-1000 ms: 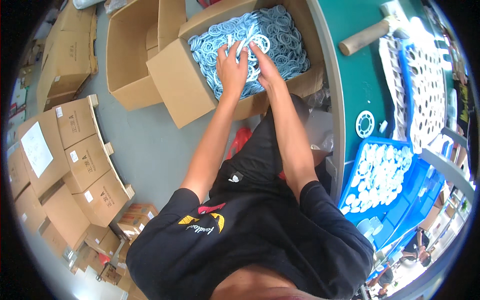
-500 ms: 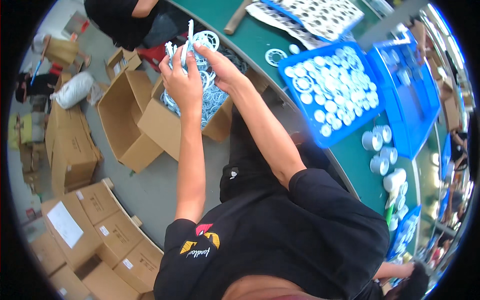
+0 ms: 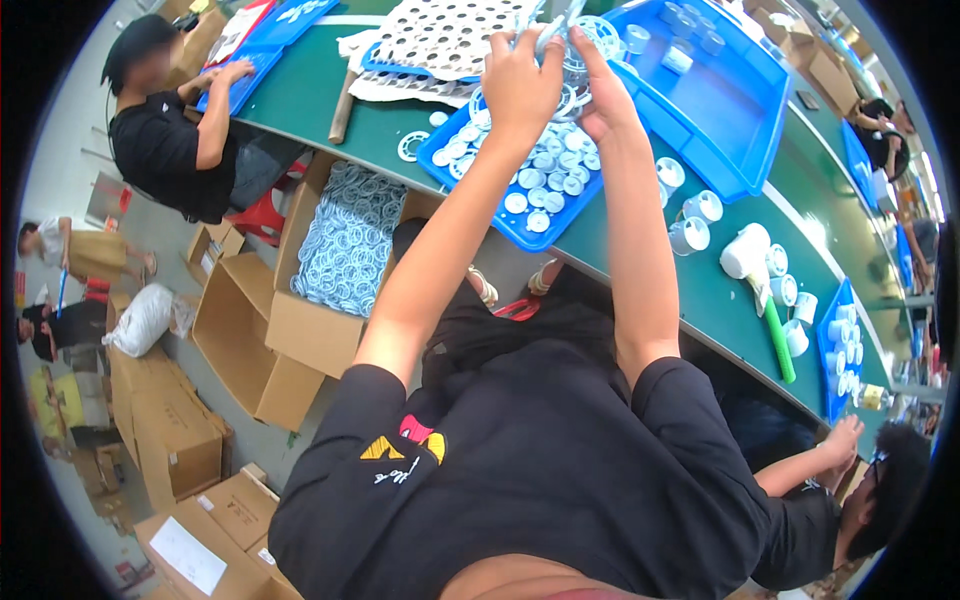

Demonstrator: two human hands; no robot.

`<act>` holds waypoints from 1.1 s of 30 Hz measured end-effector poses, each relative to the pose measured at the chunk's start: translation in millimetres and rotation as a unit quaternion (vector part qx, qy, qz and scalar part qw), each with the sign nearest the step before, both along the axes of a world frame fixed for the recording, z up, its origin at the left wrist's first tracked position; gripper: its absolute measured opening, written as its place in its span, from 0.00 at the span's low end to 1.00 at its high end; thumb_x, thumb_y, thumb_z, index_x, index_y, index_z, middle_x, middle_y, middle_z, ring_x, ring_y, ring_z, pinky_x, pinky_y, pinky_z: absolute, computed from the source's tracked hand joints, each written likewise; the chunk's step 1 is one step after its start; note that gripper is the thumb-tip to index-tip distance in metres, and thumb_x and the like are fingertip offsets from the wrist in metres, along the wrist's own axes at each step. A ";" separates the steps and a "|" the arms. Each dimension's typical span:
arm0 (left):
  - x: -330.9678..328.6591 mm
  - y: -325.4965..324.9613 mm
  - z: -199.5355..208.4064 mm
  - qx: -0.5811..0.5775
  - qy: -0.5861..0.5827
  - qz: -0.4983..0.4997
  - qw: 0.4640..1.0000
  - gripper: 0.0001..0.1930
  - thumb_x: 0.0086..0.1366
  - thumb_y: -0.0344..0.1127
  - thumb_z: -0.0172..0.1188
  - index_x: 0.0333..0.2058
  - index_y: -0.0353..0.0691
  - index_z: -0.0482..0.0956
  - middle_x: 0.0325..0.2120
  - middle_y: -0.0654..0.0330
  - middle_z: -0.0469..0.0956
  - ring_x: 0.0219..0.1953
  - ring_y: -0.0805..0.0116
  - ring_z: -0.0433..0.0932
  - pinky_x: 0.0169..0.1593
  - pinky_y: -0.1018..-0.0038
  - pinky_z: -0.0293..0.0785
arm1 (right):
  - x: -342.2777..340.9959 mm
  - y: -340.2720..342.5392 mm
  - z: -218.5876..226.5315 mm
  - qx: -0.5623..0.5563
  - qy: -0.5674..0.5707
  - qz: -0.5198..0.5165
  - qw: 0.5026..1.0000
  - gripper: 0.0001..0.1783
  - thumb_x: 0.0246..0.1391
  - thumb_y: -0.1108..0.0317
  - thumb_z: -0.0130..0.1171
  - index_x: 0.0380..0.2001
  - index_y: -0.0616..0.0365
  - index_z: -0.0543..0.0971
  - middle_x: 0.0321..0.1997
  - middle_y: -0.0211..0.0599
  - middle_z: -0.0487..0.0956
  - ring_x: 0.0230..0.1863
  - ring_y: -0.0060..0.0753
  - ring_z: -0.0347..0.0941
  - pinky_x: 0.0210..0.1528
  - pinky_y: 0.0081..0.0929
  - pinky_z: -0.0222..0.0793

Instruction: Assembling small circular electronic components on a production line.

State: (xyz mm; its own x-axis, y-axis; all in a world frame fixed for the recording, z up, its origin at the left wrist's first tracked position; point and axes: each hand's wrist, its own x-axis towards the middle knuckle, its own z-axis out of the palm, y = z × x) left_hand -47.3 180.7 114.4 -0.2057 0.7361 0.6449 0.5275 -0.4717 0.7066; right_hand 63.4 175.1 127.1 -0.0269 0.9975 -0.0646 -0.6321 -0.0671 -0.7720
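My left hand [image 3: 520,82] and my right hand [image 3: 605,95] together grip a bunch of pale blue-white plastic rings [image 3: 590,45], held above a blue tray [image 3: 500,215] on the green table [image 3: 690,290]. The tray holds several white round parts. An open cardboard box [image 3: 300,335] full of the same pale rings stands on the floor to my left, below the table edge.
A larger blue tray [image 3: 740,120] lies to the right, with white cups [image 3: 695,225] and a white mallet with a green handle [image 3: 765,290] on the table. A perforated white sheet [image 3: 440,40] lies behind. People work at left [image 3: 180,130] and lower right [image 3: 850,500]. Cardboard boxes [image 3: 170,440] crowd the floor.
Both hands lifted a bunch of rings out of the floor box and carried it right and up, over the blue tray on the table. The view swung with them.
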 end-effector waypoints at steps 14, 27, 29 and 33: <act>48.1 74.9 -73.6 -0.204 0.116 -0.068 0.970 0.32 0.70 0.61 0.53 0.61 0.43 0.80 0.56 0.43 0.76 0.57 0.40 0.78 0.60 0.54 0.73 | 55.2 61.8 -76.3 -0.169 -0.075 -0.023 0.982 0.38 0.59 0.38 0.66 0.65 0.49 0.74 0.63 0.43 0.80 0.60 0.50 0.77 0.61 0.63 0.71; 6.9 41.9 -76.9 -0.214 0.168 -0.112 0.956 0.30 0.69 0.61 0.54 0.61 0.48 0.80 0.60 0.44 0.74 0.59 0.42 0.77 0.61 0.50 0.73 | 17.2 9.6 -87.2 -0.190 0.019 -0.033 0.981 0.33 0.64 0.41 0.61 0.64 0.48 0.73 0.64 0.40 0.78 0.63 0.47 0.76 0.64 0.61 0.69; 2.3 48.5 -75.6 -0.196 0.158 -0.114 0.961 0.31 0.70 0.61 0.53 0.62 0.46 0.80 0.58 0.43 0.75 0.57 0.41 0.79 0.59 0.51 0.76 | 18.0 12.9 -79.3 -0.169 -0.034 -0.003 0.985 0.32 0.64 0.45 0.62 0.64 0.50 0.73 0.63 0.40 0.78 0.62 0.48 0.76 0.63 0.66 0.68; 4.3 67.5 -80.7 -0.178 0.173 -0.105 0.963 0.32 0.70 0.60 0.53 0.62 0.44 0.79 0.57 0.41 0.76 0.56 0.41 0.79 0.58 0.53 0.77 | 41.5 33.7 -78.5 -0.136 -0.250 0.023 0.958 0.35 0.61 0.44 0.65 0.62 0.56 0.74 0.59 0.42 0.80 0.58 0.45 0.78 0.58 0.64 0.73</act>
